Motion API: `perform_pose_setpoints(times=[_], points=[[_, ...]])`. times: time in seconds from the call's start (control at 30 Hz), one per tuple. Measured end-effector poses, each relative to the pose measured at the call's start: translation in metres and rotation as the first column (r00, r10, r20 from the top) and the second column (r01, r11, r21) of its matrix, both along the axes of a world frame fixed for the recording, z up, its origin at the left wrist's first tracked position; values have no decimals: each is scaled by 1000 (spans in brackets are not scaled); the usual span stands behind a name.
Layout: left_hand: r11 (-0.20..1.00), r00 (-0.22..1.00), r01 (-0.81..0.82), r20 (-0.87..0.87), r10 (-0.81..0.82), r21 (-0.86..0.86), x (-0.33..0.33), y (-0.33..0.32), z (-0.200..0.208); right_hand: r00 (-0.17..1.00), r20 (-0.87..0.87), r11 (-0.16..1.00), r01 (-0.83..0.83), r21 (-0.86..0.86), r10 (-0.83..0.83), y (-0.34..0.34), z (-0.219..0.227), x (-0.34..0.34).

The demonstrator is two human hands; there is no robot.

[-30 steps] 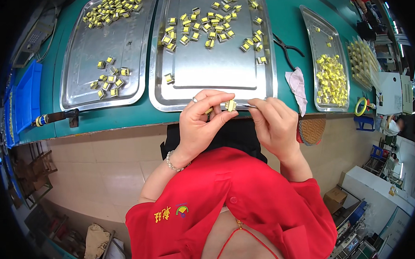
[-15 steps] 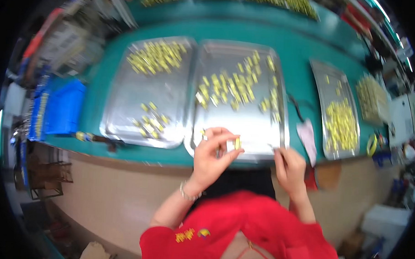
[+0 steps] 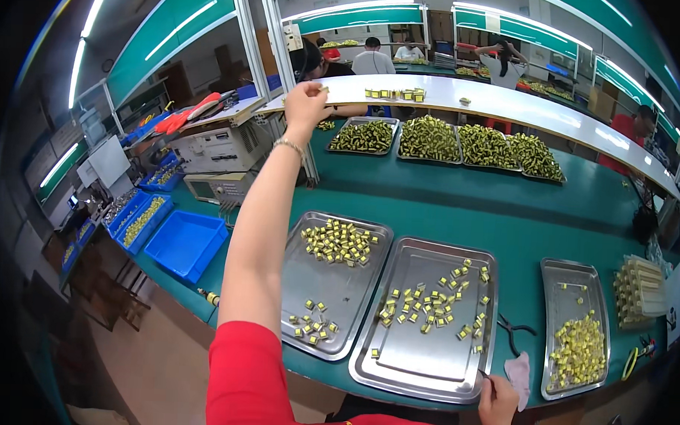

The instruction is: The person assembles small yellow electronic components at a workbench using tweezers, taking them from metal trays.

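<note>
Green tabletop (image 3: 445,205), with your left hand (image 3: 306,106) raised far beyond the middle tray (image 3: 417,369).
Bare green gives you open room from the middle tray's far rim back to the dark-and-yellow heaps (image 3: 429,138), while the table's front edge runs close along its near rim. Your left thumb and fingers are almost together, pinching a small yellow part (image 3: 325,90) by the white shelf (image 3: 508,102), well past the tray's far left corner (whether it touches the shelf, you cannot tell). Only a little of its yellow shows; your fingertips hide the rest. Your right hand (image 3: 498,402), at the tray's near right corner, has its fingers closed around a slim dark tool (image 3: 484,374).
</note>
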State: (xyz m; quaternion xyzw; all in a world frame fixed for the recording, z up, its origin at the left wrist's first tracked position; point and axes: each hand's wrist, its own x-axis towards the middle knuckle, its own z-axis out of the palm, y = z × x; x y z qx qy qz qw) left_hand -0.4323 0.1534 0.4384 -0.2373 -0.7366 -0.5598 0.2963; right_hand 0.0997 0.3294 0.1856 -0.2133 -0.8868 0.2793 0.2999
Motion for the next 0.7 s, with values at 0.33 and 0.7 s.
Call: perform_pose_setpoints(times=[0.33,0.7], points=[[879,909,-413,-41,416,-240,-75,-7,-11,979,186,997,73,34,-78,8,1,12],[916,865,396,309,-396,64,99,-51,-36,995,59,979,-71,-189,83,42,0,-20]])
